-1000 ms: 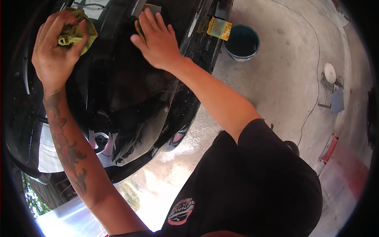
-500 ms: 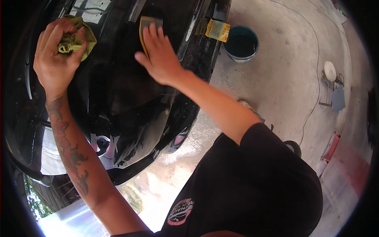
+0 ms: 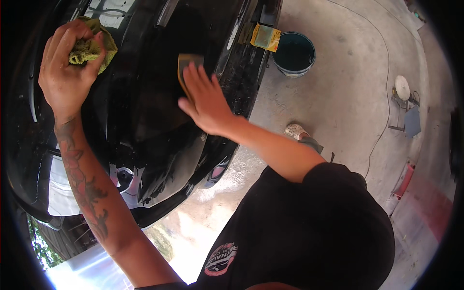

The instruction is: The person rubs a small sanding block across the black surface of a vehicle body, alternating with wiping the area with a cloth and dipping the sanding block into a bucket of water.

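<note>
Black glossy car body (image 3: pixel 145 96): right hand (image 3: pixel 208 104) flat, fingers apart, pressing the sanding pad (image 3: pixel 186 65); left hand (image 3: pixel 67 72) clamped on yellow cloth (image 3: pixel 94 48); trapped grit could scratch paint

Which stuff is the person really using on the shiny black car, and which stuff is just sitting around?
In use:
- left hand squeezing a yellow-green cloth
- right hand pressing a tan sanding pad flat on the black car body

Just sitting around:
- teal bucket on the concrete
- yellow sponge on the car's edge
- white round thing by the cord
</note>
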Action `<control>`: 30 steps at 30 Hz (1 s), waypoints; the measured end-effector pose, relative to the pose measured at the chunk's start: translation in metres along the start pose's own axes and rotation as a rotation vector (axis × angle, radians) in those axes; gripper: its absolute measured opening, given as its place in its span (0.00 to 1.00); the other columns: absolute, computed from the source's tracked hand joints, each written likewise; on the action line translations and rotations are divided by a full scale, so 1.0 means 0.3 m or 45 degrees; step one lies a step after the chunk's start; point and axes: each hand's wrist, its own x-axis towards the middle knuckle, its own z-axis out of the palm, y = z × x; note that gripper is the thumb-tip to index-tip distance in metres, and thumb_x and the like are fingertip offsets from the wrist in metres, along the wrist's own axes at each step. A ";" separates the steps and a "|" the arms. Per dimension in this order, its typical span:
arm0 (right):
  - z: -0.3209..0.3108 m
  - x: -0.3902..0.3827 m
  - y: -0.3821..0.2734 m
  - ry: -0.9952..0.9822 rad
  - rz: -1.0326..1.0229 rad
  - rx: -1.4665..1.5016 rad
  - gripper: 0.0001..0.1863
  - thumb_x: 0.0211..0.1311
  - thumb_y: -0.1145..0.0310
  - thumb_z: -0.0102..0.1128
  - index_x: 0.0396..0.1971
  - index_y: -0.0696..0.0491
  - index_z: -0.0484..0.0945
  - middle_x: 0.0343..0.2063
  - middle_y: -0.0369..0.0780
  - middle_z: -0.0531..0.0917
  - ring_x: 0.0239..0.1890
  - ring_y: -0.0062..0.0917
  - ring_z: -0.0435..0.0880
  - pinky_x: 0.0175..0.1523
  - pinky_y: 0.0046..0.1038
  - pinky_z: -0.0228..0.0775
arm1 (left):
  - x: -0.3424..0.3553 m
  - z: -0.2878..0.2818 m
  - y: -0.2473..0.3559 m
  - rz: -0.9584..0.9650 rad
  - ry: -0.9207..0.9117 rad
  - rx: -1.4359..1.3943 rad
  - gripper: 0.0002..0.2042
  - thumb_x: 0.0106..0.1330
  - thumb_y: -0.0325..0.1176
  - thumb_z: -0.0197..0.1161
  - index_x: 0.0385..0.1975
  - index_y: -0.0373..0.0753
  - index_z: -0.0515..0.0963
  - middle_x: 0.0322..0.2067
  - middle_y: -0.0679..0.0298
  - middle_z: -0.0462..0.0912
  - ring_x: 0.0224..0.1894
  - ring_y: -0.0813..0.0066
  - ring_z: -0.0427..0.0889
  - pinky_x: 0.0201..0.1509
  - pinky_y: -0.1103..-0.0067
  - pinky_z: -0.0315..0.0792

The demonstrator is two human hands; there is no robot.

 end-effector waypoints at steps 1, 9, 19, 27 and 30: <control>0.010 -0.069 -0.034 -0.080 -0.045 0.001 0.40 0.75 0.49 0.47 0.76 0.58 0.48 0.76 0.52 0.49 0.78 0.49 0.47 0.76 0.55 0.42 | -0.010 -0.027 0.000 0.008 -0.002 0.021 0.11 0.53 0.28 0.75 0.33 0.39 0.81 0.39 0.68 0.85 0.40 0.68 0.84 0.45 0.76 0.78; -0.058 0.121 0.103 0.248 0.053 -0.063 0.39 0.75 0.47 0.47 0.74 0.59 0.54 0.75 0.52 0.54 0.77 0.49 0.53 0.75 0.56 0.47 | -0.003 0.009 -0.003 -0.043 -0.044 0.027 0.11 0.55 0.28 0.75 0.35 0.38 0.81 0.42 0.66 0.85 0.44 0.67 0.85 0.48 0.75 0.79; -0.060 0.086 0.130 0.117 0.063 -0.125 0.39 0.76 0.48 0.45 0.74 0.59 0.52 0.76 0.51 0.52 0.77 0.49 0.52 0.75 0.57 0.45 | -0.002 -0.016 -0.002 -0.016 -0.036 0.046 0.11 0.54 0.29 0.75 0.34 0.39 0.81 0.40 0.69 0.86 0.41 0.69 0.85 0.46 0.77 0.78; -0.027 -0.066 0.121 -0.054 -0.041 -0.400 0.38 0.76 0.45 0.43 0.74 0.57 0.53 0.76 0.47 0.53 0.77 0.52 0.50 0.73 0.66 0.43 | -0.033 -0.020 -0.015 -0.042 -0.086 0.063 0.11 0.57 0.26 0.75 0.37 0.38 0.81 0.44 0.63 0.85 0.47 0.65 0.86 0.50 0.74 0.79; -0.073 0.078 0.192 0.182 0.106 -0.413 0.36 0.76 0.45 0.43 0.72 0.56 0.59 0.74 0.47 0.58 0.76 0.53 0.52 0.72 0.66 0.45 | -0.024 -0.023 -0.017 -0.046 -0.095 0.062 0.11 0.57 0.26 0.75 0.37 0.37 0.81 0.44 0.63 0.85 0.46 0.66 0.86 0.50 0.74 0.79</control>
